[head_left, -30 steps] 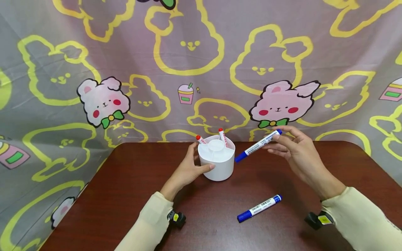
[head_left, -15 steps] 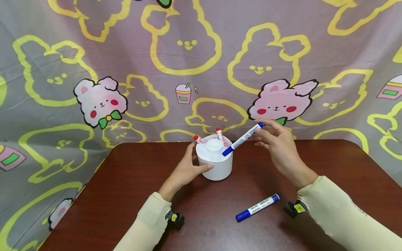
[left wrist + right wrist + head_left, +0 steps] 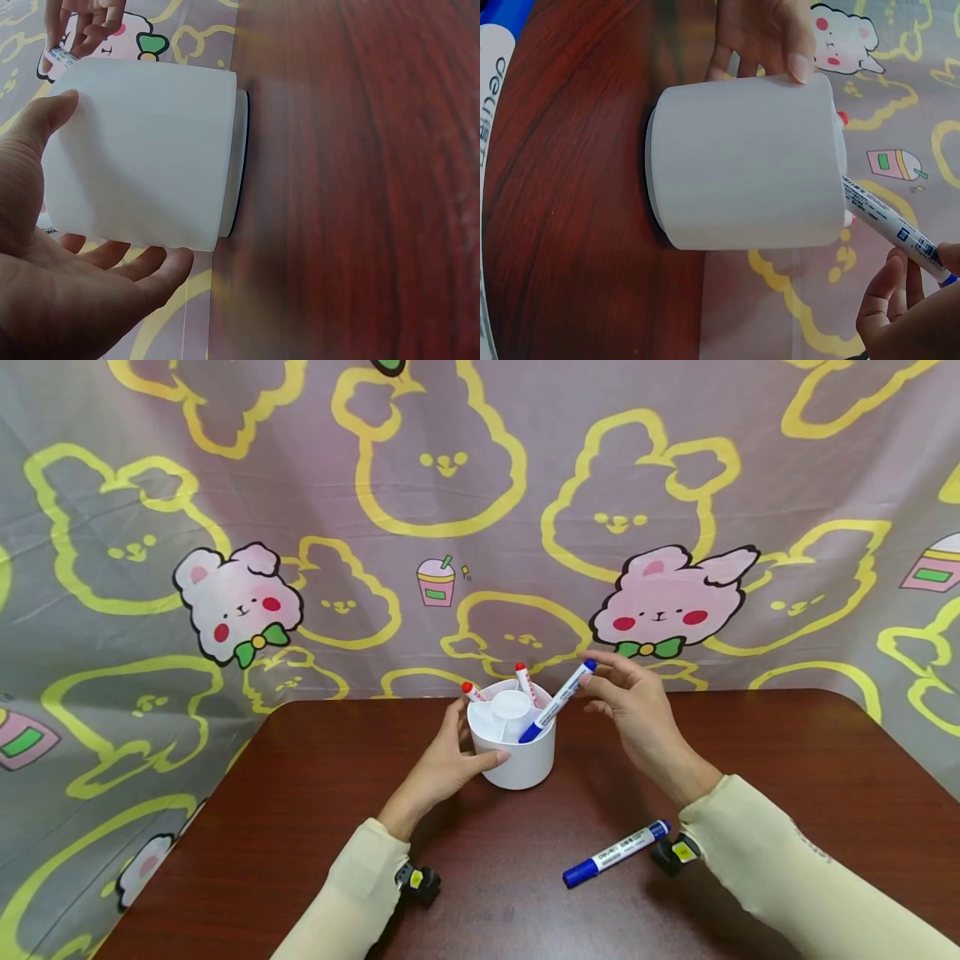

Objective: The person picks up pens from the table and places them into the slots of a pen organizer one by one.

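A white round pen holder [image 3: 517, 767] with divided compartments stands on the table. My left hand [image 3: 442, 768] grips its left side, thumb across the front and fingers behind. In my right hand [image 3: 633, 710] a blue-capped whiteboard marker [image 3: 558, 702] is pinched near its upper end. The marker tilts, its blue cap down inside the front right compartment; in the right wrist view its lower end is hidden behind the holder wall. Two red-tipped markers lean in back compartments, a left one [image 3: 472, 692] and a right one [image 3: 527, 683].
A second blue marker [image 3: 617, 853] lies on the dark wooden table [image 3: 300, 827], in front of the holder and to its right. Behind the table hangs a cartoon-printed cloth [image 3: 480, 560]. Each wrist wears a small black camera, the left camera [image 3: 420, 883] and the right camera [image 3: 675, 853].
My right hand has moved left, bringing the blue marker from beside the holder over its rim and down into the compartment. My left hand keeps its hold on the holder.
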`<state>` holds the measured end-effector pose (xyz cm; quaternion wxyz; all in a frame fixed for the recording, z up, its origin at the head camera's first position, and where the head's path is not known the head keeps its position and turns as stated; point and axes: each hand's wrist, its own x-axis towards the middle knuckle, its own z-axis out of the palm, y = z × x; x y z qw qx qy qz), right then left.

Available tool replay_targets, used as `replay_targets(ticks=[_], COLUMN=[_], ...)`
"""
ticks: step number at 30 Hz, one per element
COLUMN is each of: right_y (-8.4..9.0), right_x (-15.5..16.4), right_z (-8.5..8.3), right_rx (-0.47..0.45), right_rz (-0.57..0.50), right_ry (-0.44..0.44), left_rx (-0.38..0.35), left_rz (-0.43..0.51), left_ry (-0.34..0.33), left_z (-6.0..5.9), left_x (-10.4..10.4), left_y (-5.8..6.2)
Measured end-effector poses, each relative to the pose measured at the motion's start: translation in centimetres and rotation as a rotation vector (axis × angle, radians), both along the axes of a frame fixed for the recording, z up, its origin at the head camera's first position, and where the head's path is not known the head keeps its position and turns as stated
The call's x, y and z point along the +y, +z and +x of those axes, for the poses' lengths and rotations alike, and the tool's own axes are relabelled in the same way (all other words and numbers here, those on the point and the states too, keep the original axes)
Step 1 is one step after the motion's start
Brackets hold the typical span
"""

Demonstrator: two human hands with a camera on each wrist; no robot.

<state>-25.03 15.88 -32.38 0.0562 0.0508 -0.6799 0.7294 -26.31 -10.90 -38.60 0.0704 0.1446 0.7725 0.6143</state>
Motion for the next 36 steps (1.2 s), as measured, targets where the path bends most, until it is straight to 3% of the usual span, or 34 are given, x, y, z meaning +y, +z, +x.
replay_targets(ticks=[11,26,36], right_y=[-0.8,-2.0,-2.5], right_x=[-1.6,-2.7,-2.9], right_z=[-0.5,-0.9,-1.2], right_rx=[-0.036,-0.057,-0.069], right_rz=[0.054,0.120,0.116], right_ry=[-0.011,-0.034,-0.035], left_rx=[0.002,0.023,-0.002], left_rz=[0.013,-0.141,0.005], left_ry=[-0.009,0.061,-0.002], left_z=[0.0,-0.1,-0.1], left_x=[0.0,-0.2,0.1], left_y=[-0.1,-0.2,0.0])
